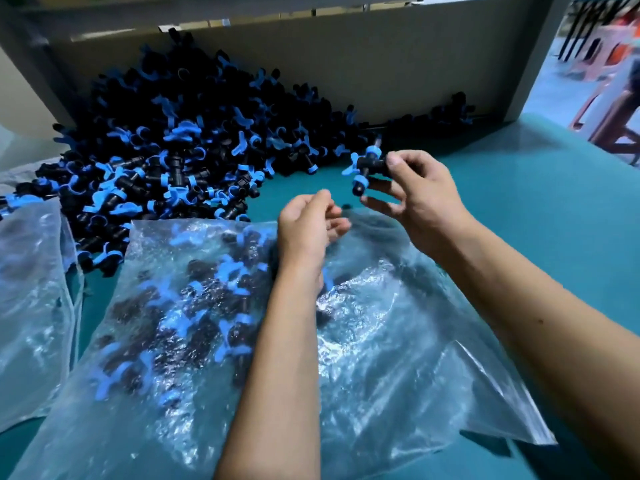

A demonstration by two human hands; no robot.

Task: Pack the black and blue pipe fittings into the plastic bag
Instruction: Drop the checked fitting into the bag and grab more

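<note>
- Head view: no readable labels or writing anywhere, as far as I can tell.
- Right hand (420, 199) pinches one black and blue fitting (367, 169) above the bag's far edge, thumb on top.
- Left hand (306, 225) has its fingers curled at the mouth of the plastic bag (381, 341); can't tell if it grips the film.
- Bag lies on the teal bench (554, 209), a dozen-ish fittings inside.
- Huge uncounted pile of fittings (180, 143) against a cardboard wall (381, 71).
- Second bag (31, 299) at left.

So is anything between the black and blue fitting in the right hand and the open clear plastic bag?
Nothing visible: the black and blue pipe fitting in the right hand hangs just beyond the clear plastic bag.
</note>
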